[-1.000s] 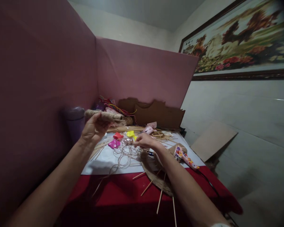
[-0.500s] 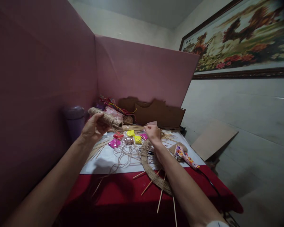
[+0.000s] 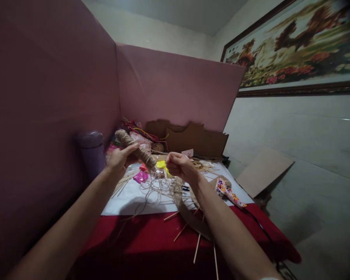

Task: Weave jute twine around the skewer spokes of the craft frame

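Note:
A spindle-shaped roll of jute twine (image 3: 145, 156) is held slanting over the table, its near end lower and to the right. My left hand (image 3: 119, 160) wraps around its middle, thumb on top. Just right of the roll, my right hand (image 3: 181, 166) is closed in a pinch; what lies between its fingers is hidden. Loose loops of twine (image 3: 153, 188) spread on the white sheet below both hands. Under my right forearm lies a twine-covered ring (image 3: 189, 217) with thin wooden sticks (image 3: 197, 248) poking out past the table's edge.
Colourful packets, a magenta one (image 3: 140, 177) among them, lie mid-table. A flowered glue gun (image 3: 229, 193) with a dark cord rests at right. Torn cardboard (image 3: 192, 140) and pink panels (image 3: 175, 85) stand behind. A purple cylinder (image 3: 93, 153) is at left.
My right hand has come left and nearer, close to the roll's end. My left hand has shifted slightly right, and the roll tilts more steeply.

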A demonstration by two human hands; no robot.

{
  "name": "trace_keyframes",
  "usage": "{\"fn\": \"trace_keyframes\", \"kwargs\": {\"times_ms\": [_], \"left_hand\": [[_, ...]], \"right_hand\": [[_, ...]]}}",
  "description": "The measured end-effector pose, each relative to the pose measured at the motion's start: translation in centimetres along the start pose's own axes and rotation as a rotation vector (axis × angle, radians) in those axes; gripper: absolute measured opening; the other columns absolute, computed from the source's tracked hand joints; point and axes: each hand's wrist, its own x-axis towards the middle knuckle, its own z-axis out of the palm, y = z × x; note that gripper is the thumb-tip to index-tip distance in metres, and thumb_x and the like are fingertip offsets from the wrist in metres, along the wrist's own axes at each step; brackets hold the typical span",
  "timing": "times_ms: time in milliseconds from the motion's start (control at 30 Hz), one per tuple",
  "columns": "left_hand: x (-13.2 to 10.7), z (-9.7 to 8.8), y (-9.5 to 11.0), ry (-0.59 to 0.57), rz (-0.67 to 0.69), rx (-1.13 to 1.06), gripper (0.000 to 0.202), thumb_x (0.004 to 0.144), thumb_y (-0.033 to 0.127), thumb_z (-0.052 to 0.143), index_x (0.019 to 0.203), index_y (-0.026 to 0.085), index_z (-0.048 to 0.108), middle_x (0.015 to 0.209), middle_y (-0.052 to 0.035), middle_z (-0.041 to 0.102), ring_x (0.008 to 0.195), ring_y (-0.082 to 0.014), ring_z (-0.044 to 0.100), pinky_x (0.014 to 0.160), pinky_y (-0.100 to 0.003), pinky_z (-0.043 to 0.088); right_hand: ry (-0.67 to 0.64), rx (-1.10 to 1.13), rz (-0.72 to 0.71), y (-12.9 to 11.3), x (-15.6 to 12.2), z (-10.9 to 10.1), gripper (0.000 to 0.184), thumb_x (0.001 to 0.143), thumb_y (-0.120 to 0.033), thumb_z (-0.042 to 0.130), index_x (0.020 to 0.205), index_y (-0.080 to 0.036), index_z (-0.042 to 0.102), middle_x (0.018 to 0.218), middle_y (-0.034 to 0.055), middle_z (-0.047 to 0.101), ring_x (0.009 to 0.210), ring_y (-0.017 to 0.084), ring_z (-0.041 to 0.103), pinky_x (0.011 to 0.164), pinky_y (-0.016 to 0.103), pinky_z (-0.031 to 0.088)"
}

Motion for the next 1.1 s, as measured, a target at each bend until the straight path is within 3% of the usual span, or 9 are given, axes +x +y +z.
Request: {"fn": "trace_keyframes", "kwargs": {"times_ms": [67,133,300,367,467,633,700,933,1100], "left_hand": [[0.2,-0.1,0.0,0.048,0.011,-0.071,0.006,0.065,0.012,0.063,0.068,0.017,0.060,0.057,0.0002,0.065,0.051,-0.0130,0.061,0.050,-0.021,0.053],[0.4,-0.1,0.1,0.071,-0.030,-0.171,0.004,0.067,0.016,0.059,0.064,0.018,0.058,0.054,0.0010,0.064,0.050,-0.0124,0.060,0.051,-0.022,0.053],[0.9,-0.7,-0.2,0.065,0.032,0.030,0.008,0.061,0.017,0.065,0.067,0.013,0.061,0.052,-0.0008,0.063,0.043,-0.0127,0.057,0.040,-0.020,0.045],[1.1,-0.9,-0.3,0.085,0.065,0.062,0.014,0.058,0.016,0.069,0.069,0.012,0.062,0.052,-0.0008,0.063,0.041,-0.0119,0.056,0.036,-0.018,0.040],[1.2,-1.2,0.0,0.096,0.086,-0.010,0.013,0.060,0.018,0.067,0.071,0.014,0.061,0.055,0.0007,0.063,0.046,-0.0110,0.057,0.042,-0.018,0.044],[0.9,-1.4,0.6,-0.004,0.033,-0.067,0.006,0.062,0.015,0.062,0.067,0.015,0.059,0.057,0.0001,0.062,0.050,-0.0133,0.059,0.050,-0.024,0.051],[0.9,-1.5,0.5,0.012,0.050,-0.041,0.009,0.060,0.011,0.064,0.068,0.014,0.060,0.059,-0.0009,0.063,0.051,-0.0142,0.060,0.049,-0.024,0.051],[1.3,-1.3,0.5,0.043,0.002,-0.204,0.007,0.073,0.013,0.056,0.068,0.016,0.059,0.063,-0.0009,0.066,0.061,-0.0143,0.064,0.061,-0.026,0.055],[0.3,0.2,0.5,-0.030,-0.024,-0.231,0.010,0.075,0.010,0.053,0.072,0.015,0.061,0.065,-0.0020,0.067,0.062,-0.0143,0.064,0.062,-0.027,0.055]], "right_hand": [[-0.067,-0.212,0.159,-0.3,0.0,-0.5,0.031,0.068,-0.044,0.067,0.069,-0.013,0.060,0.041,-0.0096,0.034,0.036,0.003,0.025,0.036,0.017,0.016],[0.042,-0.422,0.250,-0.3,0.4,-0.9,0.028,0.060,-0.037,0.074,0.061,-0.012,0.060,0.038,-0.0083,0.038,0.035,0.003,0.029,0.035,0.018,0.015],[0.369,-0.227,-0.115,-0.7,0.5,-1.8,0.035,0.078,-0.052,0.051,0.076,-0.017,0.057,0.043,-0.0094,0.033,0.036,0.004,0.020,0.037,0.019,0.014],[0.270,-0.049,-0.228,-0.7,-0.1,-2.2,0.033,0.076,-0.050,0.056,0.077,-0.018,0.058,0.043,-0.0095,0.030,0.037,0.004,0.020,0.038,0.019,0.016],[-0.015,-0.062,-0.060,-0.1,-1.0,-2.9,0.033,0.072,-0.047,0.062,0.071,-0.014,0.062,0.041,-0.0078,0.032,0.037,0.005,0.022,0.038,0.020,0.015],[0.250,-0.006,-0.173,0.2,-1.5,-3.8,0.027,0.073,-0.043,0.062,0.074,-0.016,0.061,0.044,-0.0084,0.029,0.039,0.005,0.020,0.039,0.019,0.014],[0.230,-0.012,-0.189,-0.1,-1.8,-4.1,0.031,0.075,-0.049,0.056,0.074,-0.019,0.060,0.044,-0.0089,0.026,0.039,0.006,0.020,0.040,0.019,0.018],[-0.042,-0.589,0.318,0.2,-1.4,-3.5,0.027,0.056,-0.035,0.075,0.064,-0.009,0.067,0.044,-0.0021,0.051,0.037,0.006,0.035,0.037,0.020,0.023],[0.233,-0.451,-0.003,0.1,0.6,0.3,0.046,0.065,-0.037,0.070,0.105,-0.016,0.063,0.065,-0.0020,0.060,0.044,0.006,0.043,0.039,0.018,0.030]]}}
